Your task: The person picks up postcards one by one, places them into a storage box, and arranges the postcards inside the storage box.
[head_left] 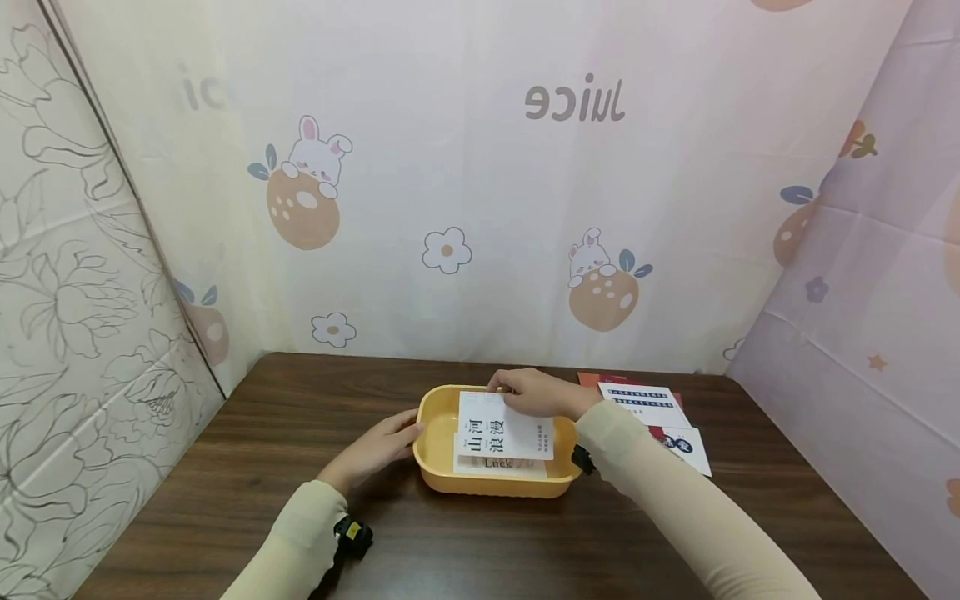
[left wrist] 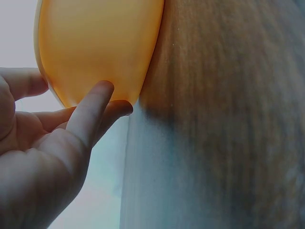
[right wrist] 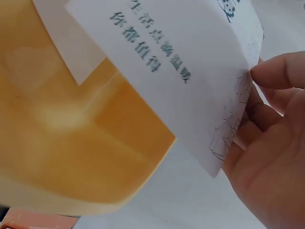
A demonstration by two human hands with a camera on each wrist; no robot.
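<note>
A yellow plastic basin [head_left: 495, 486] with rounded ends stands on the table. My left hand [head_left: 382, 446] is at its left end; in the left wrist view, the thumb meets the rim and fairly straight fingers lie along the outer wall [left wrist: 100, 47]. Over the basin, my right hand [head_left: 536, 393] pinches the edge of a white printed card [head_left: 510, 429] between thumb and fingers. That card is tilted in the right wrist view, with dark characters on its face [right wrist: 190, 67]. Beneath it, another white card [head_left: 465, 464] marked "Luck" lies inside the basin, partly covered.
On the right, behind my right forearm, lie several cards and papers: a white one with blue print [head_left: 648, 402], another white one [head_left: 696, 454] and red-orange pieces [head_left: 587, 379]. The dark wooden table [head_left: 465, 550] meets a printed curtain [head_left: 450, 167] at the back.
</note>
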